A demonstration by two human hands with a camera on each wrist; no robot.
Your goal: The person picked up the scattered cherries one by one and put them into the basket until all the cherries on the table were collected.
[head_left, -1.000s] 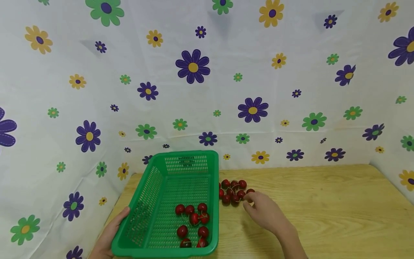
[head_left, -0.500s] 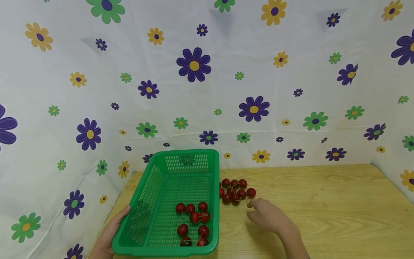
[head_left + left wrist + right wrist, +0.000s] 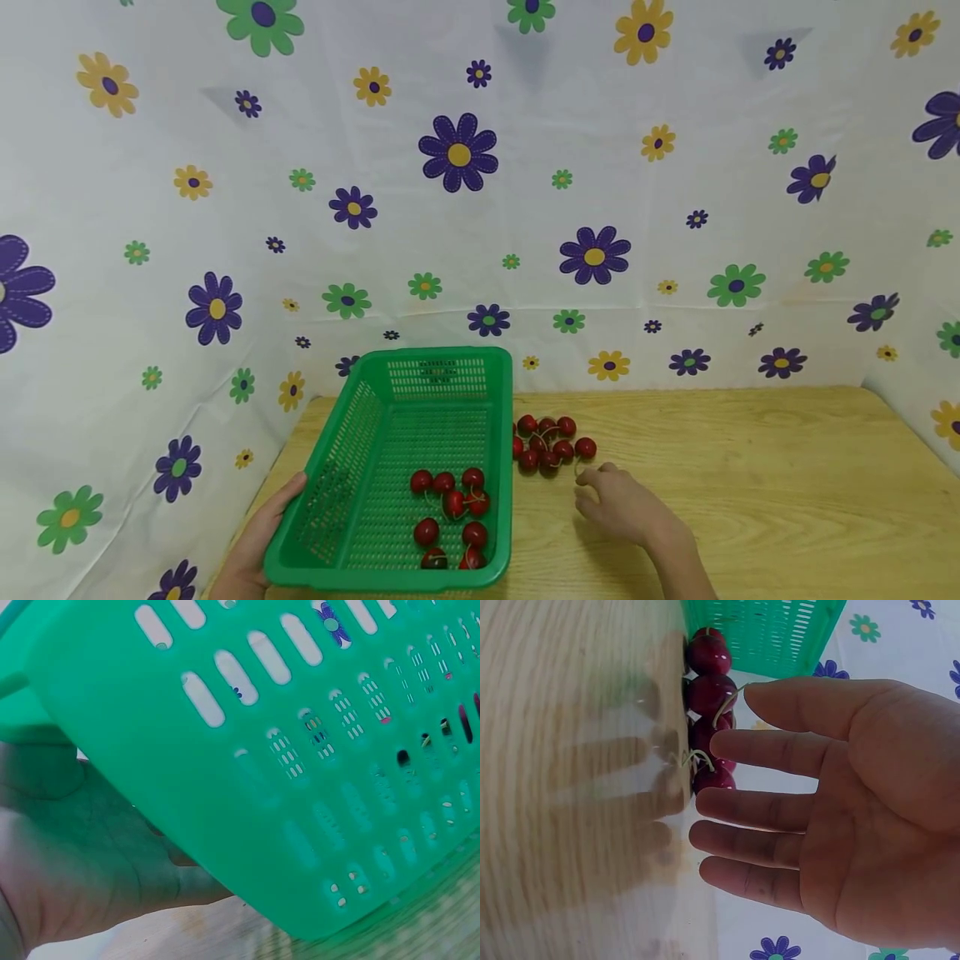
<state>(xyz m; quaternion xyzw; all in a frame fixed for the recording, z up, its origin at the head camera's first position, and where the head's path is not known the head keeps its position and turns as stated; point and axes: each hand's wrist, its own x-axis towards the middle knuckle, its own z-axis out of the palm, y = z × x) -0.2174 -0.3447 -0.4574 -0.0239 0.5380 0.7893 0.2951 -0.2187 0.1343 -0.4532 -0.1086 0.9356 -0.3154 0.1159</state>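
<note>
My left hand [image 3: 255, 533] grips the left side of a green plastic basket [image 3: 501, 467], near its front corner. In the left wrist view, part of this hand [image 3: 97, 847] is hidden behind the basket wall [image 3: 187, 772]. Several red cherries [image 3: 453, 503] with stems lie inside, toward the front right. More cherries [image 3: 547, 461] sit in a cluster on the table, just right of the basket. My right hand [image 3: 622, 504] is in front of a cherry [image 3: 586, 448] at the cluster's right end. Its fingers [image 3: 757, 806] are extended, and a stem shows by the thumb tip.
The wooden table [image 3: 750, 475] stretches away to the right. A white cloth [image 3: 525, 208] printed with purple, green and yellow flowers hangs behind the table and along both sides.
My right hand has drawn back a little from the cherry cluster, toward me and to the right, so the rightmost cherry shows fully. The left hand and basket stay nearly in place.
</note>
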